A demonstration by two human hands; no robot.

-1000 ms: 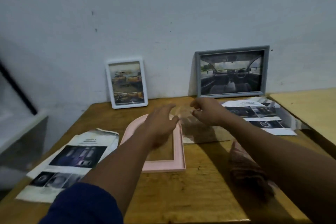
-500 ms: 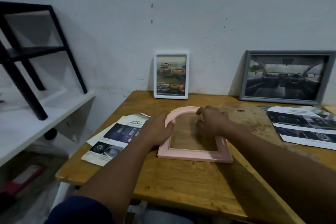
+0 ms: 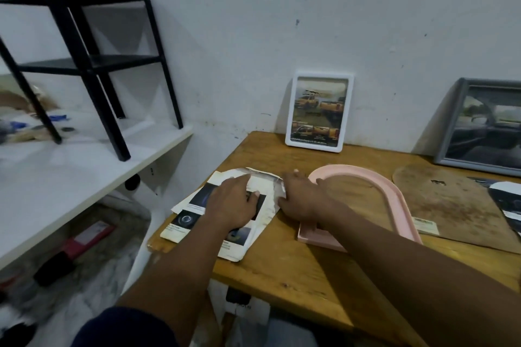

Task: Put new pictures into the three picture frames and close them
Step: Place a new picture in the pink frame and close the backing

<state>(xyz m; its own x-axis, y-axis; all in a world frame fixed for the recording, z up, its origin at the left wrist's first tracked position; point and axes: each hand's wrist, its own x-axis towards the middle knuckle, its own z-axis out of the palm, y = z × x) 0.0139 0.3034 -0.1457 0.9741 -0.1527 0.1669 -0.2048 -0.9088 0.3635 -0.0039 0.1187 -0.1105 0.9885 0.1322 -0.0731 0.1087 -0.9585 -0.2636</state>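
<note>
Printed sheets (image 3: 197,214) with dark pictures lie in a loose pile at the front left corner of the table (image 3: 296,270), and both hands are on them. The left hand (image 3: 234,205) rests on top of the pile with its fingers spread and nearly flat. The right hand (image 3: 301,200) is at the right edge of the pile, where the paper is a little raised; I cannot tell if it pinches the paper or only touches it. The two hands are close but apart.

Just beside the pile lies the pink frame (image 3: 394,197), arched, flat and empty, with the right forearm across its near corner. A brown backing board (image 3: 451,205) lies to its right. At the back edge, the white frame (image 3: 318,113) and the grey frame (image 3: 485,127) lean on the wall, each with a picture inside. Left of the table, a black rack (image 3: 84,59) stands on a white shelf (image 3: 84,172).
</note>
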